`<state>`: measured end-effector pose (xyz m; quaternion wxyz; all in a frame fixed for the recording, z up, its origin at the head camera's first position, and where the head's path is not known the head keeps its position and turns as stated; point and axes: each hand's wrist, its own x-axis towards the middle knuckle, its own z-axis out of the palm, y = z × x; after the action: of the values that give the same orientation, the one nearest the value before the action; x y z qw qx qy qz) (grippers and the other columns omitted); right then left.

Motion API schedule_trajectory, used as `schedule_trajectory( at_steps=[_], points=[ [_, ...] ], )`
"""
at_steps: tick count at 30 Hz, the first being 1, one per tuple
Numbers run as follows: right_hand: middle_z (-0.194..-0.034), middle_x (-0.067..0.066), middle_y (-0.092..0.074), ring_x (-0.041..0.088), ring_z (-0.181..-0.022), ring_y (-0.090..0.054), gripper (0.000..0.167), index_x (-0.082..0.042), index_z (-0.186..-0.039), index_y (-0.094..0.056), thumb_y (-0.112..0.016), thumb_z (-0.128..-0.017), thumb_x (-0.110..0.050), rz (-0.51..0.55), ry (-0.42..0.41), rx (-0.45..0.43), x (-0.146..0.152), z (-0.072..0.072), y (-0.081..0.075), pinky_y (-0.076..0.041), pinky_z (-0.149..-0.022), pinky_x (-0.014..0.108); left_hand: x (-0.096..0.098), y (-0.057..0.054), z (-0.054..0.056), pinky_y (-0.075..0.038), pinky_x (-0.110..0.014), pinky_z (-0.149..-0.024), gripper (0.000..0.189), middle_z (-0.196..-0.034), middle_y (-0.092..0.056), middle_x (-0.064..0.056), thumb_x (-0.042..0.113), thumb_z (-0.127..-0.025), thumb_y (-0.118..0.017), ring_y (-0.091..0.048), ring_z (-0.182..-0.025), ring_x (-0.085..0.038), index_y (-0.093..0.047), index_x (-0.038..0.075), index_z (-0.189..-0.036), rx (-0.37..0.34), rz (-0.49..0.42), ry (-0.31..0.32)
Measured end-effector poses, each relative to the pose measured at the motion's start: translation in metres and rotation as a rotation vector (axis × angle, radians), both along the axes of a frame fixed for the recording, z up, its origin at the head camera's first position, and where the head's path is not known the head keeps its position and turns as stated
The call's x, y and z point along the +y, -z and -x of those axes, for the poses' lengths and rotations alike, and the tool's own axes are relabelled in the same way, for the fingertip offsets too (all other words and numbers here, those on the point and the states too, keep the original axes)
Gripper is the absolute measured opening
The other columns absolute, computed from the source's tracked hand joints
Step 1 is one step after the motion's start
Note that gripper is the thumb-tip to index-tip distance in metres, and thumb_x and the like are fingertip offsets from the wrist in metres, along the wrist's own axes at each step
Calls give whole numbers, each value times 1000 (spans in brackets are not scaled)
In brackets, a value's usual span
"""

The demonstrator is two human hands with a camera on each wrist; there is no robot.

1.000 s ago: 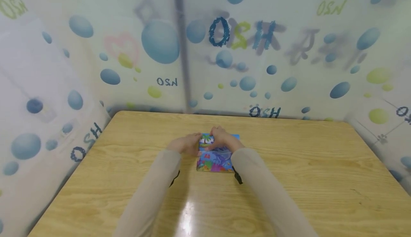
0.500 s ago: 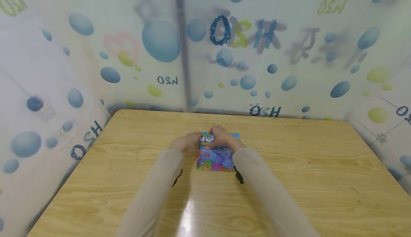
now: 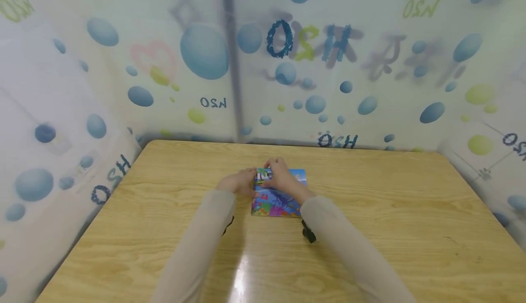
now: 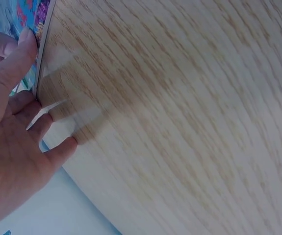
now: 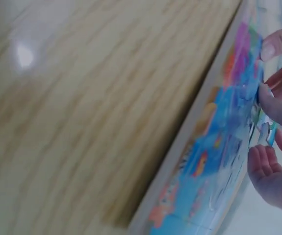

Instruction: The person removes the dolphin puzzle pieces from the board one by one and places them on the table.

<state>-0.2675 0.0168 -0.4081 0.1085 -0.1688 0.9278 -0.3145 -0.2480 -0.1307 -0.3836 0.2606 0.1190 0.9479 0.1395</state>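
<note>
A jigsaw puzzle board (image 3: 277, 205) with a bright sea scene and palm tree lies flat on the wooden table. My left hand (image 3: 238, 183) is at its left edge; in the left wrist view its thumb (image 4: 23, 56) rests on the picture near the rim, while the other fingers (image 4: 62, 149) extend loosely past the corner onto the tabletop. Over the upper left part of the board, my right hand (image 3: 283, 180) covers some of the picture. In the right wrist view a small tilted puzzle piece (image 5: 264, 133) shows between its thumb and fingers, partly hidden.
The wooden table (image 3: 390, 221) spreads out around the board on every side. Behind and beside it hang pale curtains (image 3: 263, 102) printed with blue and green dots and letters. A dark wrist strap (image 3: 308, 233) shows beneath the right sleeve.
My right hand has turned slightly and its wrist has swung a little right, uncovering more of the board's upper right. The left hand and the board stay nearly in place.
</note>
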Motion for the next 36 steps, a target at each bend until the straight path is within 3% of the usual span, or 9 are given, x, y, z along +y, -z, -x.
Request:
schedule_trajectory(
  at_steps=[7, 10, 29, 36],
  points=[
    [-102, 14, -58, 22, -87, -56, 26, -2, -108, -58, -64, -83, -4, 143, 60, -49, 3, 6, -3, -50, -70, 27, 1, -1, 0, -20, -46, -114, 84, -153, -17, -13, 35, -83, -65, -17, -141, -31, -18, 4, -146, 7, 25, 1],
    [-99, 14, -61, 22, -87, -58, 23, -2, -106, -61, -64, -83, -4, 191, 85, -75, 6, 7, -6, -51, -67, 25, 3, -2, -1, -20, -46, -114, 84, -153, -16, -13, 35, -84, -65, -16, -141, -30, -18, 4, -146, 3, 25, -8],
    [-105, 17, -57, 21, -83, -62, 26, 2, -111, -58, -60, -85, -2, 320, 116, -214, 31, 5, -17, -56, -71, 26, 2, -1, -2, -22, -48, -113, 82, -152, -20, -13, 34, -84, -64, -19, -140, -30, -18, 8, -146, 16, 29, -4],
    [-94, 9, -52, 15, -77, -57, 28, 5, -112, -56, -60, -84, 1, 378, 132, -230, 49, 6, -17, -57, -72, 28, 1, -1, -2, -20, -47, -114, 81, -152, -18, -17, 32, -85, -64, -18, -140, -33, -18, 3, -145, 13, -6, 2]
  ],
)
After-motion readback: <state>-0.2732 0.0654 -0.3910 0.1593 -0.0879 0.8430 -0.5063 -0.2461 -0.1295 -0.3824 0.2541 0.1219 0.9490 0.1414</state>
